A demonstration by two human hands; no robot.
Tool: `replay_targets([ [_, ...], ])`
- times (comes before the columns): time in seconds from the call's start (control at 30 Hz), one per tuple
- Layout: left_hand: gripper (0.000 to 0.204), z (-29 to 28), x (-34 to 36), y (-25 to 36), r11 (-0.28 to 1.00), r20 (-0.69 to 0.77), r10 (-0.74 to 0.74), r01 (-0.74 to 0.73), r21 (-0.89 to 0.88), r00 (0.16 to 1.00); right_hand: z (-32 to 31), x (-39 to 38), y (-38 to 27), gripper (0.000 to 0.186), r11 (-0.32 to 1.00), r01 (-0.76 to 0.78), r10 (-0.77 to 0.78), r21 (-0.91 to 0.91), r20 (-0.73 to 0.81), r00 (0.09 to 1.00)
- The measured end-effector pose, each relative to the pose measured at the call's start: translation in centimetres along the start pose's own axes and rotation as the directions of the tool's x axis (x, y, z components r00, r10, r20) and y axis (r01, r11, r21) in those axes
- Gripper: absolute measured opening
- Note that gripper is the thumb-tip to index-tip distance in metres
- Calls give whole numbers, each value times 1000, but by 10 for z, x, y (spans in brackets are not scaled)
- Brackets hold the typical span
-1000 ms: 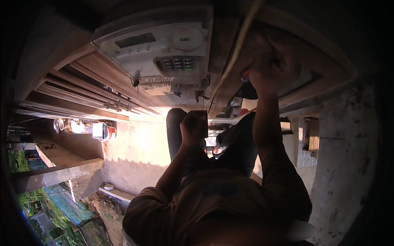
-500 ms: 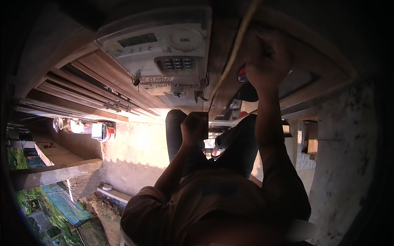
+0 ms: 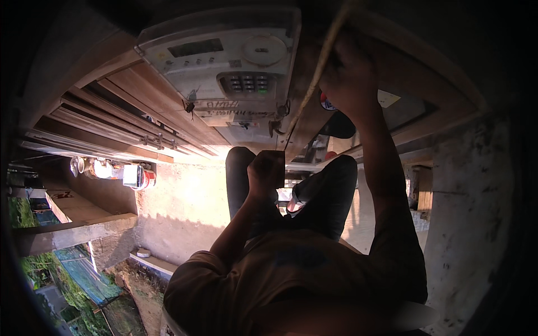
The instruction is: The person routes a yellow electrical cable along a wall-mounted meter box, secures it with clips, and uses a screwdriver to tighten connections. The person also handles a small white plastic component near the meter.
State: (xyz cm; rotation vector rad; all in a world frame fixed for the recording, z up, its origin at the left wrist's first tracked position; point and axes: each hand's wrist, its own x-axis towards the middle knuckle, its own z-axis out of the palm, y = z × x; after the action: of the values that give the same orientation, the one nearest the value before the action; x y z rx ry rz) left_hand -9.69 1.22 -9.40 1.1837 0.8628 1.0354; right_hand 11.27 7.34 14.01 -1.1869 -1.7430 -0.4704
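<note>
My left hand [image 3: 263, 175] is raised in front of my knees, its fingers closed on a dark flat rectangular object [image 3: 281, 178] whose kind I cannot make out. Higher up, my right hand [image 3: 354, 75] reaches to a wooden frame, close beside a yellowish cable [image 3: 315, 84]. Its fingers are dark and smeared, and whether they touch the cable does not show. Left of the cable hangs an electricity meter [image 3: 221, 70] with a clear cover, a small display and a keypad. A small metal hook or latch [image 3: 274, 127] sits below the meter's right corner.
Wooden slats [image 3: 112, 120] of a shutter or door run along the left. A white and red bucket [image 3: 140, 177] stands by a low wall [image 3: 78, 234]. A dark rounded object [image 3: 339, 125] shows behind my right wrist. A stained plaster wall [image 3: 468, 207] rises on the right.
My right hand has moved left, closer to the yellowish cable, uncovering a pale patch on the panel behind it. The view has shifted slightly, while my left hand keeps its hold.
</note>
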Motion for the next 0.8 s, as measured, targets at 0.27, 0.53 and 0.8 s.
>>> replay_targets([
  [0.27,10,-2,-2,-9,999,-9,31,-32,-34,999,-21,8,6,14,990,83,-66,112,-154,986],
  [0.53,11,-2,-2,-13,998,-15,57,-57,4,998,-12,-1,-2,17,997,68,-66,-36,47,997],
  [0.8,12,-2,-4,-5,971,-76,108,-89,220,991,-14,-2,-4,20,1000,9,-8,20,-11,1000],
])
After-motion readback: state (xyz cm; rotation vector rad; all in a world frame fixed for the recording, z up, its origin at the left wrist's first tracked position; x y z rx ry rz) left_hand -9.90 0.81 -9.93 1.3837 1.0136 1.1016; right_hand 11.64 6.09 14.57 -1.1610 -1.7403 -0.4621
